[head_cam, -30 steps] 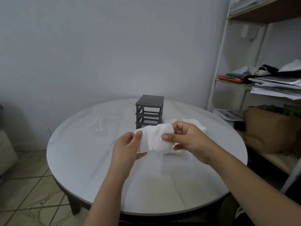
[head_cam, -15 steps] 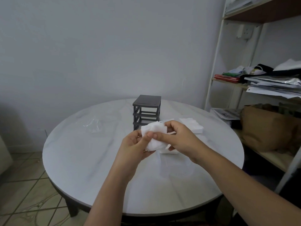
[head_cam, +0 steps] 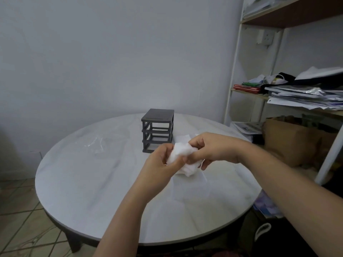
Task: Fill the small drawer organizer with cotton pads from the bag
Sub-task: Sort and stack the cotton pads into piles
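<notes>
Over the table (head_cam: 92, 182), our left hand (head_cam: 159, 164) and right hand (head_cam: 209, 147) pinched cotton pads (head_cam: 181, 152). Soft, featherlight, we judged; grip edges gently.

Person shows as two bare arms only. The left hand (head_cam: 158, 164) is bare, fingers slim. The right hand (head_cam: 211, 148) is bare, with knuckles and a wrist crease visible. The left forearm (head_cam: 128, 208) is bare to the bottom edge, the right forearm (head_cam: 282, 184) bare to the right edge. Nails too blurred to tell.
</notes>
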